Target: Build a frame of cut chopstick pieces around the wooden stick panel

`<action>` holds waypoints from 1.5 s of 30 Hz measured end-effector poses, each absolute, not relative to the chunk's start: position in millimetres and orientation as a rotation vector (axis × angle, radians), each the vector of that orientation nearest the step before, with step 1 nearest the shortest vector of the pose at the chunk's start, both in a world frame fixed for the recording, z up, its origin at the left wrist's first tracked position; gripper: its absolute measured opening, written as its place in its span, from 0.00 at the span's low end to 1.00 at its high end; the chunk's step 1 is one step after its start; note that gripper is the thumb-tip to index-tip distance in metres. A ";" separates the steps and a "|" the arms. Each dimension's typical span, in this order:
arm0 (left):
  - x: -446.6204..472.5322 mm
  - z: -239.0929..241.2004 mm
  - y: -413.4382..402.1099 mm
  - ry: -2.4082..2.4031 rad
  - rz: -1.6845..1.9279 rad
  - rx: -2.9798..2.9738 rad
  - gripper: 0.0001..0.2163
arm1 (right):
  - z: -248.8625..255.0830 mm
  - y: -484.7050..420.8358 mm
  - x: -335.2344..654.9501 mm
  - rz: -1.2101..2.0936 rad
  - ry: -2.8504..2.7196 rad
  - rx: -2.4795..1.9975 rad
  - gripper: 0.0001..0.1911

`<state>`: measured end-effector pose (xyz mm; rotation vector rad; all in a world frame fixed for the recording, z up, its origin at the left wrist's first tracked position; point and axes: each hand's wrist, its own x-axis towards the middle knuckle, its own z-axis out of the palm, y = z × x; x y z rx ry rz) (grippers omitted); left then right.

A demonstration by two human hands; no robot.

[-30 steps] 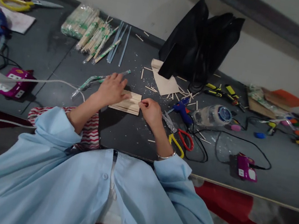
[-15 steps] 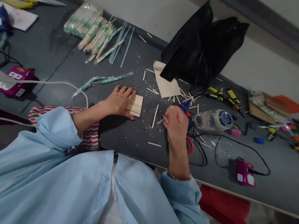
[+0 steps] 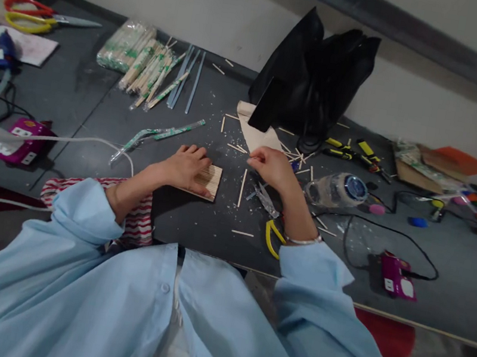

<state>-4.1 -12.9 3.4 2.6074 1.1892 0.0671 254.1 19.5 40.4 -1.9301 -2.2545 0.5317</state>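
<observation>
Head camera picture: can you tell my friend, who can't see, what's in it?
A person's left hand rests on a flat panel of thin wooden sticks on a dark table. The right hand, fingers bent, is beside tan paper. Scissors, a clear bottle and scattered stick pieces are nearby.

We see matt, finely ribbed wood in the flat pale stick panel (image 3: 211, 181) and a smooth, low-sheen finish on the dark grey surface (image 3: 195, 220). We find clear, glossy plastic in the rounded blue-lidded bottle (image 3: 330, 191), smooth metal blades on the red-and-yellow-handled scissors (image 3: 64, 20), soft, leather-like material in the upright black bag (image 3: 327, 78), and matt weave in the red-and-white striped cloth (image 3: 139, 217).
</observation>
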 end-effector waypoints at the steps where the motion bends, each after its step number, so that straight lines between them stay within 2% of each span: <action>1: -4.0 2.1 -11.5 1.189 0.099 2.605 0.34 | 34.1 30.0 248.9 0.491 -2.279 -1.937 0.09; 4: -4.3 -3.8 -6.0 1.227 0.197 2.568 0.25 | 20.9 50.7 235.6 0.382 -2.347 -1.980 0.09; 9: -6.2 -15.4 2.2 1.257 0.315 2.516 0.17 | 18.4 57.2 228.3 0.323 -2.421 -2.080 0.08; 14: -4.9 -21.6 8.6 1.207 0.621 2.413 0.11 | 24.9 29.6 230.1 0.529 -2.274 -1.907 0.06; 17: -3.0 -18.4 6.8 1.114 0.871 2.350 0.11 | 28.0 -4.2 226.6 0.809 -2.102 -1.742 0.04; 20: 0.1 -12.8 0.4 0.942 1.004 2.371 0.13 | 30.9 -37.0 219.1 0.877 -1.997 -1.627 0.04; 25: 3.9 -8.6 -8.4 0.665 0.704 2.526 0.14 | 31.5 -60.2 209.4 0.944 -1.879 -1.513 0.04; 30: -0.1 -3.9 -7.7 0.757 0.512 2.412 0.14 | 20.3 -52.4 208.8 1.009 -1.635 -1.472 0.09; 40: -3.0 4.1 -6.3 0.936 0.783 1.738 0.15 | -1.9 -46.6 209.9 0.995 -1.476 -1.515 0.16; 45: -1.0 1.6 -8.4 0.938 0.772 1.907 0.14 | -11.2 -52.4 200.5 0.989 -1.427 -1.426 0.25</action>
